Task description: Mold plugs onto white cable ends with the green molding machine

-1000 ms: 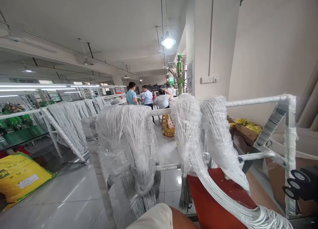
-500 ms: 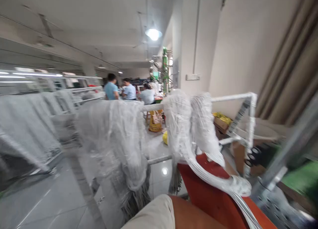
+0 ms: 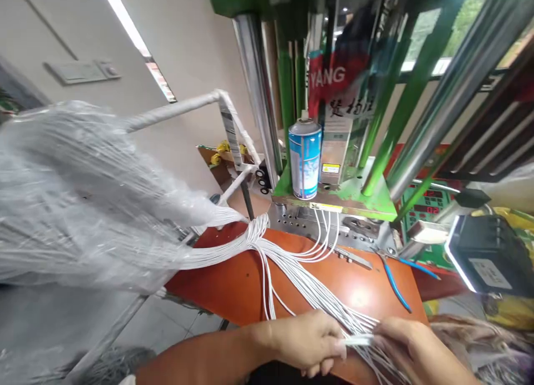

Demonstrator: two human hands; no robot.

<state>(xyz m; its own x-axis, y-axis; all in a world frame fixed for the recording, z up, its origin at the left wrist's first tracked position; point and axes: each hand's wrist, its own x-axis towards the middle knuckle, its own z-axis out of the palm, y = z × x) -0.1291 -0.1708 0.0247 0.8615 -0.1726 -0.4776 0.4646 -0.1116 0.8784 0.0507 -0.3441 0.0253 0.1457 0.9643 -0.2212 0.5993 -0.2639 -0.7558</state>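
Observation:
White cables point(image 3: 300, 279) run in a bundle across an orange board point(image 3: 233, 285) toward its near right edge. My left hand point(image 3: 312, 340) is closed on the left end of a small pale piece point(image 3: 356, 340) at the lower middle. Its right end is between the closed fingers of my right hand point(image 3: 409, 343). Cables pass just behind and below both hands. Several thin cables curve up to the front edge of a green machine plate point(image 3: 334, 202), on which a blue spray can point(image 3: 305, 157) stands upright. Motion blurs the pale piece.
Plastic-wrapped cables point(image 3: 83, 196) hang at the left on a white frame point(image 3: 175, 111). Blue-handled pliers point(image 3: 394, 279) lie on the board's right side. A dark lamp-like box point(image 3: 488, 257) and a green control panel point(image 3: 429, 207) stand at the right, with metal columns above.
The view has swung right and down, from the room with people to the machine and board. Both hands have come into view, closed on the pale piece.

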